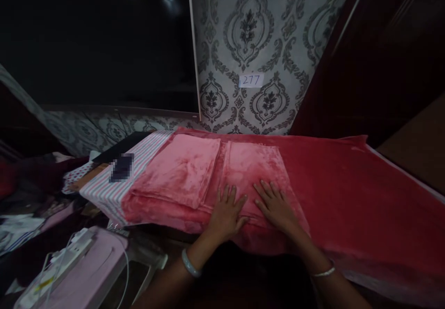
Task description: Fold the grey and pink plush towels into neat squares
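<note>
My left hand (226,212) and my right hand (275,204) lie flat, side by side, with fingers spread, on a folded pink plush cloth (255,165). A second folded pink plush cloth (179,170) lies just left of it. Both rest on a red plush blanket (351,193) that covers the bed. A bangle sits on each wrist. Neither hand holds anything.
A striped sheet (139,160) shows at the bed's left end, with a dark blurred item (121,167) on it. A pink stool (86,272) with a white power strip (59,265) stands at lower left. Patterned wallpaper bears a label "277" (251,80). Clutter lies at far left.
</note>
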Demonstrator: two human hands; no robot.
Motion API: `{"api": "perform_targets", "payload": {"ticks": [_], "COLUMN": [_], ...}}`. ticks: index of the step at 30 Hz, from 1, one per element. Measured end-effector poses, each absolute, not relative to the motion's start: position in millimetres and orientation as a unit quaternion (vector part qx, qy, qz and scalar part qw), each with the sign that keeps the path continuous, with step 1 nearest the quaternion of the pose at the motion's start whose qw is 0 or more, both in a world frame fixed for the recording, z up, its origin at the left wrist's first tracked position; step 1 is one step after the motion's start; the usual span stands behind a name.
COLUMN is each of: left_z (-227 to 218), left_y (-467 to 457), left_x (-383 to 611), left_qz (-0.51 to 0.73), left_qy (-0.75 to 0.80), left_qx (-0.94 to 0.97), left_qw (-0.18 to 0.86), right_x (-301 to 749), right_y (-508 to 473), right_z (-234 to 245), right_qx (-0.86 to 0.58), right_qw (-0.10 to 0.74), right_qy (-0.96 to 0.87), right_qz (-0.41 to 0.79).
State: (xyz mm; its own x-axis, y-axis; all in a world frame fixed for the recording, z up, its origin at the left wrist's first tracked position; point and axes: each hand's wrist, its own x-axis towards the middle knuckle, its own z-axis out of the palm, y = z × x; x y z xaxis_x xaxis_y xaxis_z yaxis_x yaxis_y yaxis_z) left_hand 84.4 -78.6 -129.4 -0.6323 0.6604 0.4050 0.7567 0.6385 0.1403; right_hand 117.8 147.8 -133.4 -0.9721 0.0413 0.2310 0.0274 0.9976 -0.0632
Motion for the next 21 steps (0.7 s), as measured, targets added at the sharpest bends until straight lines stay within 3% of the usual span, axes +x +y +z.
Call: {"api": "perform_targets", "payload": {"ticks": [6,12,16,21], "left_z": [-132,-92,-49,-15], "left_y": [-87,-141,-211,-273], "left_x": [96,70,-4,-87], "left_qz": [-0.162,-0.205,-0.230,-0.230], "left_qy": [-0.899,-0.897,-0.932,-0.972], "left_qx": [-0.376,-0.370,-0.227,0.001], "left_qw": [0.156,0.128,0.164,0.057], "right_x": [117,119,119,118], "right_y": [150,149,150,153], "right_z": [-137,-132,-132,-138], "right_qx": [-0.010,-0.017,-0.016,-0.010], "right_qw": [0.128,0.110,0.112,0.119], "right_qy": [-0.991,-0.993,-0.992,-0.992], "right_qz": [0.037,0.048,0.053,0.045]}}
